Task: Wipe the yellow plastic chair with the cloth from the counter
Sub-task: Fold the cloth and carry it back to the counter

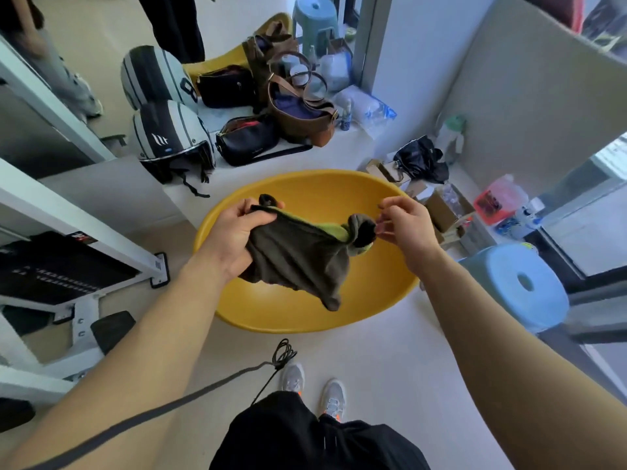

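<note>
The yellow plastic chair (366, 300) stands in front of me, its round seat seen from above. I hold a dark brown cloth with a green underside (298, 256) stretched in the air over the seat. My left hand (241, 232) grips the cloth's left edge in a fist. My right hand (410, 228) pinches the bunched right corner between thumb and fingertips. The cloth's lower part hangs loose and does not clearly touch the seat.
A white counter (342, 144) behind the chair holds two helmets (173, 137), black and brown bags (298, 110), a spray bottle and boxes. A blue stool (522, 283) stands at the right, a white rack (68, 252) at the left. A black cord (281, 357) lies by my feet.
</note>
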`<state>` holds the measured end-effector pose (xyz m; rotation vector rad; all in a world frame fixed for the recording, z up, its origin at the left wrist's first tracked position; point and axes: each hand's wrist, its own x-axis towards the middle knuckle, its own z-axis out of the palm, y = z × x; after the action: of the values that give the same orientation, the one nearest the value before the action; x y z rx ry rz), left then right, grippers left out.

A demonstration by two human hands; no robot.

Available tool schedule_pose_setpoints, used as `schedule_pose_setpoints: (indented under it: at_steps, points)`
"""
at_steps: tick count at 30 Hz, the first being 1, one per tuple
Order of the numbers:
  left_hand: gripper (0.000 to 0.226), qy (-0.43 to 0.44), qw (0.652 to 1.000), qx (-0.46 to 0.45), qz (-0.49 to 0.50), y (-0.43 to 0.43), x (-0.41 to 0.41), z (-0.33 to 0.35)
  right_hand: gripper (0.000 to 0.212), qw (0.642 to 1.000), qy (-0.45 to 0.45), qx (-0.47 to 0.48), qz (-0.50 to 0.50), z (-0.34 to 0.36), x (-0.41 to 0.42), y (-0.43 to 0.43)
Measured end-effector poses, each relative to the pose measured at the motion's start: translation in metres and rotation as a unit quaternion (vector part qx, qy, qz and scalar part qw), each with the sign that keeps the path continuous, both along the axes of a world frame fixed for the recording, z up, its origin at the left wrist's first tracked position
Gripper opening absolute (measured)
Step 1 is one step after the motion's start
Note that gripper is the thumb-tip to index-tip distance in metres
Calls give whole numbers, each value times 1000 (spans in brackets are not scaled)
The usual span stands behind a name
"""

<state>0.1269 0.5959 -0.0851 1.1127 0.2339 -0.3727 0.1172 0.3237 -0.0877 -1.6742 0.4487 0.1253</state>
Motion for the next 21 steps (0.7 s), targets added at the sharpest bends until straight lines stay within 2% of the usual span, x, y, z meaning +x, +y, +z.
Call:
schedule_pose_setpoints:
  at_steps: [2,5,7,10,12,15,17,18,19,21]
  points:
    - [44,-24,999,-23,-34,-4,9,8,44,991,-20,-79,104,5,1,10]
    - [40,-72,991,14,-112,-22,24,19,72,962,-18,-76,263,15,7,44]
    - [34,-85,986,2,-144,-32,35,28,65,947,1,-66,316,14,14,67]
    - [18,-63,975,-59,-204,-33,55,48,39,949,32,-85,302,2,25,85]
    - [19,-54,967,-80,-235,-25,68,54,30,953,43,-101,281,-10,28,87]
    - [26,-42,971,-46,-230,-14,80,54,32,952,71,-105,277,-24,28,85]
    - [25,-32,977,19,-210,-10,85,50,30,949,79,-111,286,-26,26,84]
    - [21,-46,973,94,-205,-9,87,46,29,950,70,-113,283,-23,25,85]
    - [21,-77,954,199,-212,-10,88,41,27,955,54,-109,271,-19,25,85]
    - [40,-138,862,394,-286,-17,87,29,23,970,16,-76,232,-9,25,80]
